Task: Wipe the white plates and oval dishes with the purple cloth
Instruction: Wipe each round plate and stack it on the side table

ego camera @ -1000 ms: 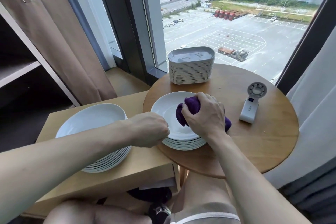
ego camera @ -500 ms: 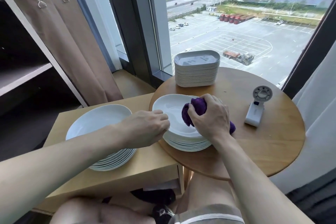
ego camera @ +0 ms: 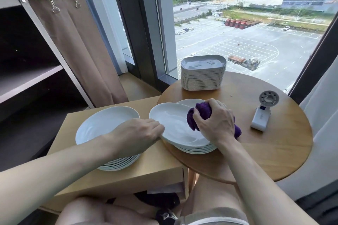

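Under the right hand (ego camera: 214, 124), purple cloth (ego camera: 202, 113) presses the top plate (ego camera: 173, 126)

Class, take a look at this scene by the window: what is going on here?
A seated person is wiping plates. The left hand grips the rim of the top plate, which sits askew on its stack on the round table, while the right hand presses a bunched purple cloth into it. A second plate stack sits on the low table to the left. The oval dishes are piled at the back, untouched.
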`<action>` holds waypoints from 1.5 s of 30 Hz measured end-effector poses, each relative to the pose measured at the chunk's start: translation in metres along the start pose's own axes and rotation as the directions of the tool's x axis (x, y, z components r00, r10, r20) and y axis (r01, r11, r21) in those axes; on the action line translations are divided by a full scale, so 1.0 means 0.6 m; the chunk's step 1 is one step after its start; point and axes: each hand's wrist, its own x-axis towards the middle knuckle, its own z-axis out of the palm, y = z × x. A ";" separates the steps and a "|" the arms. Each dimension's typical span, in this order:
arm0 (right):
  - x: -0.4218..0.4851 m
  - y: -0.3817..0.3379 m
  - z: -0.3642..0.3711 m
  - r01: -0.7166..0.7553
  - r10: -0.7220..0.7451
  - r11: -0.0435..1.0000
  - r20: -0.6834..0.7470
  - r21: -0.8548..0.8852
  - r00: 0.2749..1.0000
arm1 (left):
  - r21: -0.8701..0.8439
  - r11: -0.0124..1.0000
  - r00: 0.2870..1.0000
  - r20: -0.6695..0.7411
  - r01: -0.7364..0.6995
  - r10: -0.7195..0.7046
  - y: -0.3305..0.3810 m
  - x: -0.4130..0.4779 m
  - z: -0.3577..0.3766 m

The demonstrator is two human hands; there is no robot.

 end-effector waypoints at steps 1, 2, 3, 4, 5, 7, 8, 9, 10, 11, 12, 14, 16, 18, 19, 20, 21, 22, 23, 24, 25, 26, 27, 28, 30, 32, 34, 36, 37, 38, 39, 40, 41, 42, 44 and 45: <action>-0.001 -0.001 0.001 0.002 -0.002 1.000 0.004 0.002 1.000 | 0.013 1.000 1.000 0.000 -0.002 0.002 0.000 -0.003 -0.003; -0.002 -0.002 0.001 0.008 -0.008 1.000 0.007 0.001 1.000 | 0.018 1.000 1.000 0.001 -0.006 0.006 -0.001 -0.007 -0.005; -0.003 -0.003 0.003 0.016 -0.016 1.000 0.010 -0.002 1.000 | 0.030 0.999 1.000 0.003 -0.011 0.011 -0.002 -0.010 -0.006; -0.004 -0.003 0.004 0.025 -0.025 1.000 0.013 -0.008 1.000 | 0.048 0.999 1.000 -0.003 -0.023 0.023 -0.004 -0.012 -0.008; -0.006 -0.004 0.005 0.033 -0.033 0.999 0.016 -0.012 0.999 | 0.071 0.997 1.000 -0.008 -0.030 0.031 -0.006 -0.014 -0.011; -0.008 -0.006 0.007 0.048 -0.047 0.999 0.017 -0.016 0.999 | 0.132 0.990 0.999 -0.027 -0.044 0.048 -0.011 -0.021 -0.018; -0.009 -0.007 0.008 0.053 -0.052 0.998 0.016 -0.017 0.998 | 0.164 0.985 0.998 -0.040 -0.045 0.052 -0.012 -0.027 -0.022; -0.009 -0.006 0.008 0.055 -0.055 0.998 0.016 -0.018 0.998 | 0.184 0.982 0.997 -0.051 -0.040 0.050 -0.014 -0.035 -0.024; -0.010 -0.006 0.009 0.055 -0.054 0.998 0.018 -0.018 0.998 | 0.198 0.980 0.997 -0.063 -0.024 0.038 -0.016 -0.046 -0.024; -0.010 -0.005 0.010 0.054 -0.054 0.998 0.020 -0.017 0.998 | 0.202 0.979 0.997 -0.081 0.002 0.014 -0.018 -0.059 -0.023; -0.011 -0.005 0.010 0.054 -0.054 0.998 0.021 -0.017 0.998 | 0.199 0.980 0.995 -0.097 0.031 -0.012 -0.019 -0.074 -0.022; -0.011 -0.005 0.010 0.059 -0.059 0.998 0.026 -0.019 0.998 | 0.199 0.975 0.991 -0.107 0.103 -0.083 -0.022 -0.108 -0.016; -0.011 -0.006 0.011 0.063 -0.062 0.998 0.036 -0.027 0.997 | 0.192 0.963 0.980 -0.094 0.189 -0.173 -0.026 -0.143 -0.010; -0.012 -0.008 0.008 0.063 -0.062 0.998 0.040 -0.025 0.997 | 0.170 0.944 0.958 -0.093 0.283 -0.270 -0.027 -0.167 -0.011; -0.011 -0.010 0.007 0.065 -0.064 0.998 0.041 -0.023 0.997 | 0.168 0.931 0.945 -0.103 0.324 -0.310 -0.028 -0.174 -0.012; -0.012 -0.010 0.006 0.066 -0.065 0.998 0.048 -0.024 0.997 | 0.163 0.919 0.932 -0.113 0.360 -0.345 -0.026 -0.178 -0.014; -0.013 -0.011 0.006 0.066 -0.064 0.998 0.056 -0.026 0.996 | 0.155 0.906 0.917 -0.127 0.394 -0.377 -0.024 -0.180 -0.015; -0.014 -0.011 0.006 0.066 -0.064 0.997 0.059 -0.028 0.996 | 0.149 0.894 0.903 -0.141 0.424 -0.405 -0.021 -0.182 -0.015; -0.016 -0.011 0.007 0.067 -0.065 0.997 0.058 -0.029 0.996 | 0.144 0.881 0.890 -0.142 0.451 -0.433 -0.017 -0.183 -0.014; -0.016 -0.011 0.007 0.066 -0.065 0.997 0.056 -0.026 0.996 | 0.137 0.868 0.877 -0.128 0.477 -0.462 -0.013 -0.185 -0.013; -0.017 -0.011 0.008 0.063 -0.062 0.998 0.057 -0.023 0.996 | 0.126 0.855 0.864 -0.103 0.503 -0.493 -0.009 -0.187 -0.010; -0.018 -0.012 0.009 0.061 -0.060 0.998 0.059 -0.021 0.996 | 0.109 0.844 0.851 -0.072 0.525 -0.520 -0.005 -0.190 -0.006; -0.019 -0.013 0.009 0.065 -0.063 0.998 0.060 -0.022 0.996 | 0.091 0.834 0.839 -0.041 0.544 -0.542 -0.002 -0.191 -0.004; -0.020 -0.015 0.009 0.073 -0.072 0.997 0.060 -0.022 0.996 | 0.075 0.824 0.827 -0.015 0.562 -0.562 0.001 -0.193 -0.001; -0.024 -0.020 0.011 0.095 -0.094 0.995 0.068 -0.010 0.993 | 0.033 0.780 0.780 0.029 0.625 -0.625 0.006 -0.193 0.000; -0.029 -0.025 0.016 0.122 -0.122 0.993 0.084 0.003 0.989 | -0.016 0.705 0.703 0.089 0.709 -0.705 0.009 -0.191 -0.003; -0.032 -0.028 0.025 0.121 -0.121 0.993 0.115 0.011 0.986 | -0.061 0.625 0.627 0.131 0.778 -0.768 0.006 -0.190 -0.004; -0.033 -0.030 0.033 0.098 -0.099 0.995 0.152 0.015 0.983 | -0.088 0.565 0.571 0.175 0.820 -0.802 0.000 -0.190 -0.003; -0.032 -0.030 0.037 0.090 -0.091 0.996 0.172 0.016 0.981 | -0.097 0.540 0.548 0.199 0.836 -0.813 -0.004 -0.192 -0.003; -0.032 -0.029 0.040 0.078 -0.079 0.997 0.195 0.015 0.978 | -0.108 0.513 0.524 0.219 0.851 -0.823 -0.007 -0.194 -0.002; -0.032 -0.027 0.043 0.062 -0.063 0.998 0.217 0.010 0.974 | -0.120 0.485 0.499 0.232 0.866 -0.835 -0.009 -0.196 0.000; -0.031 -0.024 0.045 0.048 -0.048 0.999 0.234 0.007 0.971 | -0.132 0.458 0.476 0.235 0.879 -0.847 -0.010 -0.199 0.003; -0.031 -0.023 0.047 0.036 -0.037 0.999 0.244 0.008 0.969 | -0.148 0.433 0.457 0.230 0.889 -0.859 -0.011 -0.203 0.006; -0.029 -0.022 0.047 0.024 -0.026 1.000 0.250 0.013 0.968 | -0.167 0.405 0.435 0.225 0.899 -0.872 -0.012 -0.206 0.009; -0.029 -0.020 0.046 -0.004 -0.002 1.000 0.260 0.021 0.966 | -0.183 0.357 0.393 0.232 0.916 -0.890 -0.012 -0.209 0.016; -0.029 -0.021 0.045 -0.009 0.003 1.000 0.263 0.025 0.965 | -0.186 0.343 0.380 0.238 0.921 -0.894 -0.013 -0.212 0.019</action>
